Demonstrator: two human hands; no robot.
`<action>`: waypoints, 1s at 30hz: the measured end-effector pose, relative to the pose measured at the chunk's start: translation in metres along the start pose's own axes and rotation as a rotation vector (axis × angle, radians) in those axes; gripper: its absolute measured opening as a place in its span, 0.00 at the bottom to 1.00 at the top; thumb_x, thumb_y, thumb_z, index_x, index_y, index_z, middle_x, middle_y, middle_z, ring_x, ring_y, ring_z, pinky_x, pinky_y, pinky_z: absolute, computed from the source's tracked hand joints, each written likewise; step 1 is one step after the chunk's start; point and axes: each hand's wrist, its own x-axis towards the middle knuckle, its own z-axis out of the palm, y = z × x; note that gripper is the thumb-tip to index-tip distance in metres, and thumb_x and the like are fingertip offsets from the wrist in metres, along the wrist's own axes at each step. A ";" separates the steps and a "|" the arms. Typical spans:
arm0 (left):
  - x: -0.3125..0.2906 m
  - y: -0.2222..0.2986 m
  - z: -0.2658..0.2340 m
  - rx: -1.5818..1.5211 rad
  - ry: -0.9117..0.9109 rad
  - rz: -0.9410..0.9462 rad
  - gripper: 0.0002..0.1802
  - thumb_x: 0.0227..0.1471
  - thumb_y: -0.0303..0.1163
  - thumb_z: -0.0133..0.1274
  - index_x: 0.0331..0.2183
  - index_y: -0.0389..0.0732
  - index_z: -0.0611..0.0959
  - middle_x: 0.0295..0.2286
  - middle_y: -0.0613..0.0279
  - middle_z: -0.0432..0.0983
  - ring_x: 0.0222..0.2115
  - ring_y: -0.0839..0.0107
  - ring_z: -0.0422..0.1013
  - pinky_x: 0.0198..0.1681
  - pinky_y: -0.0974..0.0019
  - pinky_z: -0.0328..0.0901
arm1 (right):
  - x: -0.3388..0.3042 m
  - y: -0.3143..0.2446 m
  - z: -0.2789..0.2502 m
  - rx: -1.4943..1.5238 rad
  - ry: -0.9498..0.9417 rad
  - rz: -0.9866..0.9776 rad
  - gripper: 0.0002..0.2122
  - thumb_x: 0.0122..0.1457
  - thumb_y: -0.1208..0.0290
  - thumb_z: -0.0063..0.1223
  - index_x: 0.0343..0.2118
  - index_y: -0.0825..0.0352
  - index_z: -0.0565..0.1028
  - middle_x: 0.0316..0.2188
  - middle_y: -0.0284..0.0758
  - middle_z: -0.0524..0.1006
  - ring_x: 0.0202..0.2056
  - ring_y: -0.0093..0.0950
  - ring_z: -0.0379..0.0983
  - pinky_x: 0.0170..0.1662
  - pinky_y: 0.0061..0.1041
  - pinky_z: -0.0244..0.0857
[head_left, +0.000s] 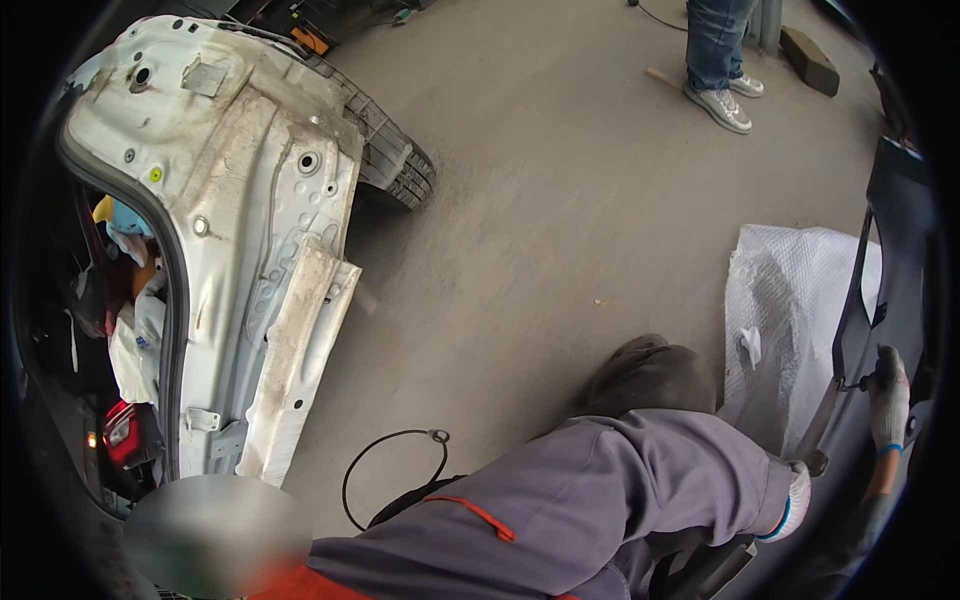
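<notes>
A large dark bumper-like panel (905, 250) stands along the right edge of view. My right hand (887, 402), in a grey-white glove with a blue cuff, is closed by its face. A small dark tool with a thin shaft (853, 386) sticks out from its fingers towards the panel's edge. Lower down, my left hand (795, 503), in a white glove with a blue cuff, rests close to the panel's lower end. Its fingers are mostly hidden beyond the grey sleeve (640, 470). A dark rounded knob (817, 463) shows just above that glove.
Bubble wrap (775, 310) lies on the grey floor (520, 200) beside the panel. A stripped white car body (230, 200) with a tyre (410, 178) stands left. A looped black cable (347, 480) lies nearby. Another person's jeans (712, 45) and shoes appear top right, near a block (810, 62).
</notes>
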 end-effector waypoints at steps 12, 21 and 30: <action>0.041 0.025 0.018 0.023 -0.092 -0.033 0.25 0.59 0.42 0.55 0.57 0.48 0.83 0.55 0.63 0.79 0.53 0.56 0.74 0.50 0.37 0.68 | -0.002 0.033 0.017 -0.145 0.059 0.150 0.08 0.68 0.72 0.54 0.35 0.71 0.70 0.25 0.45 0.74 0.24 0.37 0.71 0.30 0.36 0.66; 0.036 0.022 0.015 -0.031 -0.121 -0.062 0.27 0.57 0.46 0.57 0.56 0.48 0.84 0.54 0.63 0.80 0.53 0.57 0.75 0.49 0.39 0.68 | -0.003 -0.009 0.023 0.086 0.188 -0.048 0.10 0.69 0.70 0.52 0.34 0.70 0.68 0.21 0.39 0.71 0.23 0.30 0.66 0.28 0.35 0.63; 0.024 0.015 0.004 -0.065 -0.128 0.022 0.25 0.57 0.45 0.57 0.55 0.49 0.85 0.52 0.64 0.81 0.51 0.56 0.76 0.48 0.39 0.68 | 0.000 0.059 0.030 0.031 0.119 0.152 0.07 0.65 0.74 0.53 0.33 0.70 0.68 0.21 0.39 0.71 0.24 0.30 0.67 0.30 0.33 0.64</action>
